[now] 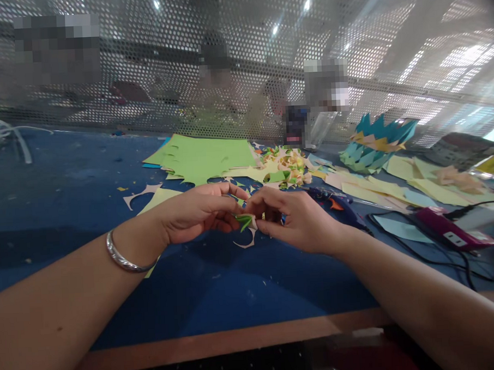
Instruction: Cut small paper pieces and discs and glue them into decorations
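My left hand and my right hand meet over the blue tabletop, fingertips pinched together on a small green and white paper piece. A silver bangle circles my left wrist. Just beyond my right hand lies a blue glue gun, partly hidden by it. A pale paper scrap lies on the table right under the held piece.
Green paper sheets, a pile of small paper flowers, a blue-and-yellow folded paper crown, yellow sheets and a pink device with black cables lie behind and right. A perforated metal screen backs the table; people sit beyond it.
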Action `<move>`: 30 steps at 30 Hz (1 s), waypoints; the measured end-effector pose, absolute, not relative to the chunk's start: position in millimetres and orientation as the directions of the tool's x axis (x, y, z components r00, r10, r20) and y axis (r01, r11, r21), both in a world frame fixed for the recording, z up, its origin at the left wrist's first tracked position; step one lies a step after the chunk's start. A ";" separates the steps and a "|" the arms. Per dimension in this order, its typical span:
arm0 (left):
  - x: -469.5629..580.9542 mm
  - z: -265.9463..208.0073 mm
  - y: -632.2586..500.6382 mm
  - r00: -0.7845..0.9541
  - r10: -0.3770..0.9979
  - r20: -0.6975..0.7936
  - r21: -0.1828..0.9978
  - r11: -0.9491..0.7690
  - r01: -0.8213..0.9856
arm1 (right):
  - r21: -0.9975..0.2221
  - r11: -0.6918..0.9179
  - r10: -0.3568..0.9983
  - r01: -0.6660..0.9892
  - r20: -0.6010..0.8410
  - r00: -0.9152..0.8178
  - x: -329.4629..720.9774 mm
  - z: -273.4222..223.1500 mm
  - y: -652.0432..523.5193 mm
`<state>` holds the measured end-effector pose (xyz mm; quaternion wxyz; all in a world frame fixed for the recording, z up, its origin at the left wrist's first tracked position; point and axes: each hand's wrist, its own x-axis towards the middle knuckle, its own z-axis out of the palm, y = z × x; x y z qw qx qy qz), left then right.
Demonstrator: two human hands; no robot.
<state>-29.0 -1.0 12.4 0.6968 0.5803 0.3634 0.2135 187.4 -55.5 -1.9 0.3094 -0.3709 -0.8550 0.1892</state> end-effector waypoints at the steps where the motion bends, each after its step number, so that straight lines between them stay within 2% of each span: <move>1: -29.3 12.2 -0.8 0.650 0.715 -0.257 0.964 0.237 0.120 | -0.552 0.652 0.753 0.520 0.390 -0.529 187.5 -2.0 -55.5; 11: -33.7 9.1 4.1 0.725 0.674 -0.143 0.982 0.187 0.020 | -0.617 0.610 0.789 0.498 0.409 -0.459 186.1 0.9 -56.9; 17: -31.9 8.7 1.6 0.674 0.731 0.109 0.981 -0.189 0.048 | -0.557 0.638 0.769 0.532 0.429 -0.473 188.1 0.4 -53.6; 20: -30.2 9.5 -1.4 0.661 0.731 0.169 0.958 -0.279 0.063 | -0.538 0.649 0.761 0.538 0.457 -0.461 189.2 -0.6 -53.0; 23: -31.2 10.2 -2.2 0.671 0.720 0.174 0.962 -0.269 0.040 | -0.523 0.660 0.751 0.539 0.477 -0.456 189.3 -0.9 -53.7; 30: -36.9 11.4 2.3 0.759 0.648 0.063 0.989 -0.144 0.041 | -0.511 0.729 0.684 0.456 0.523 -0.508 188.2 -1.2 -56.8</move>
